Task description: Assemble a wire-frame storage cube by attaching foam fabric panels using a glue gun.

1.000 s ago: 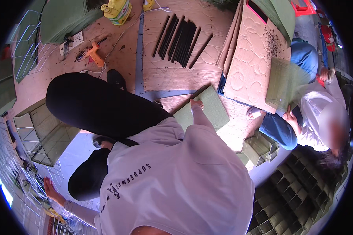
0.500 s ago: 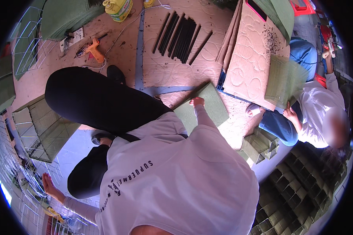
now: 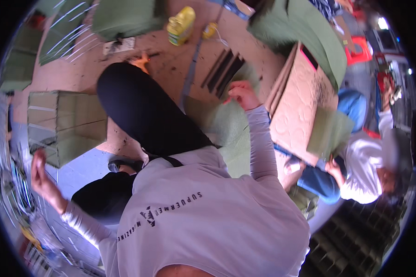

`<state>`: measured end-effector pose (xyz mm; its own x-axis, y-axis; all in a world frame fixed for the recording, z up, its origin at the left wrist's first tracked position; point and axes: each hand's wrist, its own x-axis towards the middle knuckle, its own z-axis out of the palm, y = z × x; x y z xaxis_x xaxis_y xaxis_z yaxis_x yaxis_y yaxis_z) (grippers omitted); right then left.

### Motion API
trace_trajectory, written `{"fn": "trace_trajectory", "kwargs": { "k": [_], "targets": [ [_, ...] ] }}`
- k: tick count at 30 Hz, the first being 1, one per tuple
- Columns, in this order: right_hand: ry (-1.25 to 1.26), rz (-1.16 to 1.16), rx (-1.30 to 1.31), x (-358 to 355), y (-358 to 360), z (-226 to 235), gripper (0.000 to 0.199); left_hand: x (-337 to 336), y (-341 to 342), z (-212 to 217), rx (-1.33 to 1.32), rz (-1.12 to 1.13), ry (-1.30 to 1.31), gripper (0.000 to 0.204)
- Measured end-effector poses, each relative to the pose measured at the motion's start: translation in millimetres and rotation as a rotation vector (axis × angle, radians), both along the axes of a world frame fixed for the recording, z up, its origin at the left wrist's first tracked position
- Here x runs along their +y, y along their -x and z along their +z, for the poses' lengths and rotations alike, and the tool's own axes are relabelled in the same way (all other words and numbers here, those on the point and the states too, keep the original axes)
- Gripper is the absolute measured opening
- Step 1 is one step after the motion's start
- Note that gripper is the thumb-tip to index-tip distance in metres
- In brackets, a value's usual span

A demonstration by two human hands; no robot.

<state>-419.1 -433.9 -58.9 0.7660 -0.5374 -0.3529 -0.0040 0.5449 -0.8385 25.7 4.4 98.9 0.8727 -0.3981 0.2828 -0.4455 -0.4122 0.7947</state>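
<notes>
My right hand (image 3: 244,95) is closed on the edge of a green sheet (image 3: 233,147) that looks like foam or felt. The sheet hangs down beside my raised knee and is partly blurred. Beyond that hand lie several thin black strips (image 3: 223,73) on the cardboard, some of them hidden by the sheet and hand. Out to the left, my left hand (image 3: 47,183) is raised with fingers stretched out and holds nothing. It is nearest a box-shaped frame covered in green sheet (image 3: 71,124).
An orange glue gun (image 3: 142,62) lies past my knee, near a yellow bottle (image 3: 180,26). Stacked cardboard (image 3: 296,90) stands at right, a dark phone-like object (image 3: 308,56) on it. A co-worker (image 3: 363,161) sits there holding a green panel (image 3: 329,131). Wire frames (image 3: 14,184) crowd the left.
My right hand has moved up and away, lifting the green sheet over part of the black strips. My left hand has risen slightly. The whole view has shifted.
</notes>
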Motion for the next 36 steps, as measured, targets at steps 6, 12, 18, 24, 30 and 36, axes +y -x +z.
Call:
{"fn": "trace_trajectory", "kwargs": {
  "k": [6,12,18,24,30,36],
  "targets": [
    [0.287,0.292,-0.142,-0.4,-109.7,135.4,0.009,-218.8,170.5,30.0,-0.090,-0.866,0.032,0.097],
    [0.328,0.079,-0.201,3.5,-78.5,120.2,0.013,-280.7,195.0,-59.8,0.092,-0.978,0.023,0.034],
    [0.885,-0.038,0.291,-99.3,20.9,-51.8,0.015,-261.9,235.6,-50.5,0.091,-1.452,-0.060,0.024],
    [0.181,0.053,0.649,-13.9,-29.5,-129.7,0.061,-241.4,258.8,-54.4,0.134,-1.610,-0.092,0.020],
    [0.518,0.684,1.176,-23.8,-57.5,-143.4,0.069,-223.6,279.1,-47.3,0.106,-1.719,-0.143,0.031],
    [1.296,1.093,1.336,65.8,145.3,-407.3,0.048,-222.7,217.6,-6.7,0.124,-1.342,0.029,0.011]
  ]
}}
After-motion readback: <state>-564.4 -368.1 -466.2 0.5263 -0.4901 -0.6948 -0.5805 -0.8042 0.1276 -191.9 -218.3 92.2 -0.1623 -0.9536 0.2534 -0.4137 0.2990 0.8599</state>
